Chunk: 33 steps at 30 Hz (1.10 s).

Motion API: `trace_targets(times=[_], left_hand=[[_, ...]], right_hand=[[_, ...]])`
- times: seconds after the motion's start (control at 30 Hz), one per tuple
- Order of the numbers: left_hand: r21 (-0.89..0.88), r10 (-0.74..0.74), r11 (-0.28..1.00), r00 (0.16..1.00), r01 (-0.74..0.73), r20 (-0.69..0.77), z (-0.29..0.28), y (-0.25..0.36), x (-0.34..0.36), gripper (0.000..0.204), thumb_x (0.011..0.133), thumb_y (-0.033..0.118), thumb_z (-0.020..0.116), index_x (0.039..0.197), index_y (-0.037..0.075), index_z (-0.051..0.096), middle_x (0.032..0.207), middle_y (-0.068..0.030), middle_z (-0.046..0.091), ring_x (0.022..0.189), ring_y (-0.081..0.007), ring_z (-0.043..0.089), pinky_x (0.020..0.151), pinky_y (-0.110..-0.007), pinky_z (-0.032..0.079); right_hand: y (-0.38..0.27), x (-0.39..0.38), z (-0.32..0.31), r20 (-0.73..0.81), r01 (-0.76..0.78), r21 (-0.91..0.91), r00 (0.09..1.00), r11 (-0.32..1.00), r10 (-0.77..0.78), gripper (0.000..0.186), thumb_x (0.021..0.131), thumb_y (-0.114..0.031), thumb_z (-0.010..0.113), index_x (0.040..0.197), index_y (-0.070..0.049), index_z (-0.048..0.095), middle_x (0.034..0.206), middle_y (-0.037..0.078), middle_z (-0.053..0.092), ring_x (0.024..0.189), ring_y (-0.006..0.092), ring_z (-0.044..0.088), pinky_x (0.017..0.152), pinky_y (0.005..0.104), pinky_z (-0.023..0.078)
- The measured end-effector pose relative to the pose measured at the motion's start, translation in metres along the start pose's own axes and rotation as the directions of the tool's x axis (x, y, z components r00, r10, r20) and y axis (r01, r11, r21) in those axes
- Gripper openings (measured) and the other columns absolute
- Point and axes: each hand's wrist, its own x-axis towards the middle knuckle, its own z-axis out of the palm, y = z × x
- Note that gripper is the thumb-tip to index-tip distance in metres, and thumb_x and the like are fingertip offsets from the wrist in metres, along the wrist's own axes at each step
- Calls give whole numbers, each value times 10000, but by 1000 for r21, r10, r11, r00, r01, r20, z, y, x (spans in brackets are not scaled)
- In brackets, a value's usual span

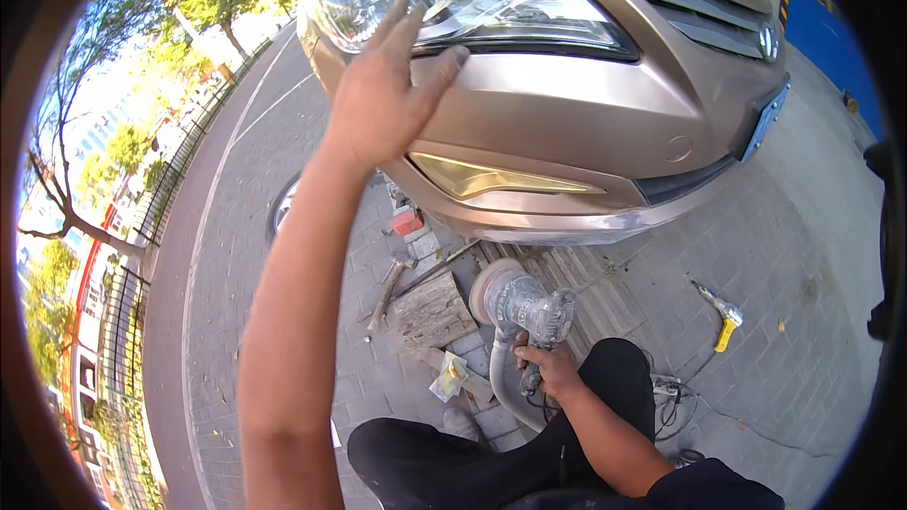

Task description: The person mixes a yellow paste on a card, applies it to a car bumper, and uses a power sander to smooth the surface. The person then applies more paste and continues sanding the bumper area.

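My left hand reaches up to the bronze car's front corner. Its fingers are spread over the lower edge of the clear headlight, with the thumb near the bumper; the palm side is hidden. Low between the car and my knees, my right hand is closed round the handle of a dusty grey sander. The sander's round pad is tilted toward the left, apart from the bumper. A grey hose curves down from the sander. Below the headlight sits a gold-coloured trim piece.
A weathered wood block, a red block and a stained paper sheet lie on the paving. To the right are a yellow-handled tool and a thin cable. A fence runs along the left.
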Motion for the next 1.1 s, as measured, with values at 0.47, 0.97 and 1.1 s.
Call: trace_targets(times=[0.47,0.97,1.1], left_hand=[[-256,-842,97,216,962,494,67,119,-377,1022,920,402,870,1598,-125,314,1355,-370,686,1236,-521,696,1076,-478,552],[-773,-961,-6,211,634,180,87,57,-343,631,856,202,904,1320,-53,561,1200,-179,736,1059,-246,720,955,-386,576],[-889,-944,-154,201,432,262,94,48,-344,513,908,137,880,1305,-29,601,1197,-120,732,1039,-175,698,932,-344,571]], right_hand=[[57,37,73,396,426,-815,904,393,-160,353,941,-169,783,1255,-14,735,1177,171,798,1073,295,768,908,449,588],[8,74,162,478,465,-877,829,-119,-289,444,942,-267,745,1270,22,667,1176,298,728,1090,524,712,908,574,580],[-9,70,173,469,471,-880,847,-57,-249,480,913,-237,777,1241,71,608,1176,348,697,1112,554,687,915,604,566]])
